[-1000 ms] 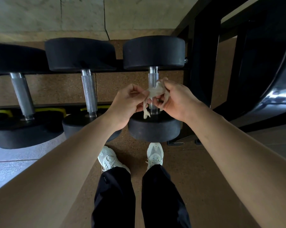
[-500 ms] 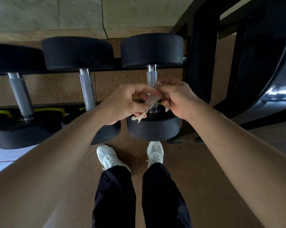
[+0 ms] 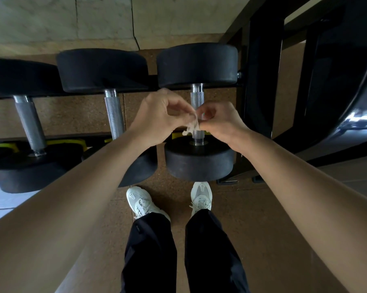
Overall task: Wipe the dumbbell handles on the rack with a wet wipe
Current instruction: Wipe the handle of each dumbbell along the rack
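On the far left, the leftmost dumbbell (image 3: 29, 125) lies across the rack (image 3: 260, 92) with its knurled steel bar running from the far black head down to the near one. Just beside it sits the middle dumbbell (image 3: 114, 117), whose near head is partly hidden behind the left forearm. The left hand (image 3: 157, 119) is raised in front of the gap between the middle and last weights, fingers curled, thumb and fingertips pinching one side of the wet wipe (image 3: 192, 127). The wipe is a small, pale, crumpled wad held between the two hands, with a ragged end hanging below the fingertips. It sits directly in front of the lower half of the handle (image 3: 197, 100) of the rightmost dumbbell (image 3: 199, 159); whether it actually touches the steel cannot be told. The upper part of that handle shows bare above the fingers. The right hand (image 3: 220, 121) meets the left at the wad, its fingers curled too and pinching the other side. Below, pale shoes (image 3: 140, 201) and black trousers (image 3: 151, 250) stand on a brown floor (image 3: 262, 229).
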Available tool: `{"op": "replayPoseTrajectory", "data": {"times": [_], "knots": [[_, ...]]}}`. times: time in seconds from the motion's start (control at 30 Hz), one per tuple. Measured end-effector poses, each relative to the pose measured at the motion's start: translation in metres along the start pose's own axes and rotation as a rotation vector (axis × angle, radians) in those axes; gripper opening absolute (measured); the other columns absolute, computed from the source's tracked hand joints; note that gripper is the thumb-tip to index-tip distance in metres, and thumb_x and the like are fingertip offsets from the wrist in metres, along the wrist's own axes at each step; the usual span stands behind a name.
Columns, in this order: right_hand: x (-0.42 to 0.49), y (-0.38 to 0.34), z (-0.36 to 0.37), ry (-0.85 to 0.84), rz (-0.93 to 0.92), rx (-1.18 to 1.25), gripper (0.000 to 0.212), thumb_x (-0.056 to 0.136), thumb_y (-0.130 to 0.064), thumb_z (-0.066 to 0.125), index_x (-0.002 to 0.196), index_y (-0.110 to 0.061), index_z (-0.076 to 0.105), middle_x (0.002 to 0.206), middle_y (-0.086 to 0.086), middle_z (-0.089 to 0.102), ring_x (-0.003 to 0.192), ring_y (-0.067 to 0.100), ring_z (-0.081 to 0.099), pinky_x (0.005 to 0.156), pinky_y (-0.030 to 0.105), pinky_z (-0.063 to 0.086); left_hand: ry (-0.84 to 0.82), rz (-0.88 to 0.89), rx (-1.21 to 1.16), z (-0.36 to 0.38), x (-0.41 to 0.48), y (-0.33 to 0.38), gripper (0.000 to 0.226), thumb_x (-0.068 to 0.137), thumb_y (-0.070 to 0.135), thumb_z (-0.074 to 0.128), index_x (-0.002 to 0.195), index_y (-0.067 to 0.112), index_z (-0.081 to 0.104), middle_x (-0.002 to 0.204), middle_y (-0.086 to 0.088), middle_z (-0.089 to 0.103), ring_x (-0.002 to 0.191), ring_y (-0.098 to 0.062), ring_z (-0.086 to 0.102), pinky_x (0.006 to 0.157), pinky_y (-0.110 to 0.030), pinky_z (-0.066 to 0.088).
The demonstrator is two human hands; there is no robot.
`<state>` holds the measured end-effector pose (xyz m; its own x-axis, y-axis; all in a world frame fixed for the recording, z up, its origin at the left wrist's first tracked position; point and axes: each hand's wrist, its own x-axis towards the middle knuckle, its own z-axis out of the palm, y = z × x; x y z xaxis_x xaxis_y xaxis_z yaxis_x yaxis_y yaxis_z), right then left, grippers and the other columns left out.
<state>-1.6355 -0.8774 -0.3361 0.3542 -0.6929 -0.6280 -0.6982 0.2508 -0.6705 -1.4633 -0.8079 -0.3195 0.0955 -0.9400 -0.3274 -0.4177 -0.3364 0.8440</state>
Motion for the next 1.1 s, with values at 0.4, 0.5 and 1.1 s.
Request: {"op": "replayPoseTrajectory", "data": {"times": [0.4, 0.5, 1.1], "knots": [[-0.010, 0.007, -0.014, -0.117, -0.077, 0.512, 0.038, 0.088, -0.022, 0.075, 0.125, -0.020, 0.068, 0.121, -0.003, 0.071, 0.112, 0.010, 0.067, 0.095, 0.032, 0.053, 0.050, -0.259, -0.510, 0.001, 0.002, 0.010, 0.016, 0.101, 0.023, 0.064, 0.108, 0.008, 0.063, 0.091, -0.008, 0.077, 0.084, -0.023, 0.077, 0.072, -0.034, 0.063], [-0.013, -0.001, -0.002, -0.114, -0.182, 0.219, 0.036, 0.079, -0.027, 0.086, 0.112, -0.019, 0.073, 0.106, -0.004, 0.076, 0.104, 0.011, 0.071, 0.098, 0.041, 0.056, 0.041, -0.136, -0.322, 0.000, 0.002, 0.011, 0.013, 0.099, 0.029, 0.065, 0.104, 0.017, 0.063, 0.092, -0.001, 0.073, 0.078, -0.013, 0.075, 0.060, -0.023, 0.057], [-0.011, -0.001, -0.006, -0.233, 0.314, 1.043, 0.021, 0.098, 0.004, 0.048, 0.115, -0.001, 0.060, 0.110, 0.024, 0.071, 0.096, 0.032, 0.075, 0.084, 0.040, 0.062, -0.009, 0.151, 0.008, 0.014, -0.023, -0.028, 0.011, 0.087, 0.017, 0.079, 0.098, 0.016, 0.075, 0.105, 0.002, 0.069, 0.099, -0.008, 0.069, 0.089, -0.029, 0.059]]}}
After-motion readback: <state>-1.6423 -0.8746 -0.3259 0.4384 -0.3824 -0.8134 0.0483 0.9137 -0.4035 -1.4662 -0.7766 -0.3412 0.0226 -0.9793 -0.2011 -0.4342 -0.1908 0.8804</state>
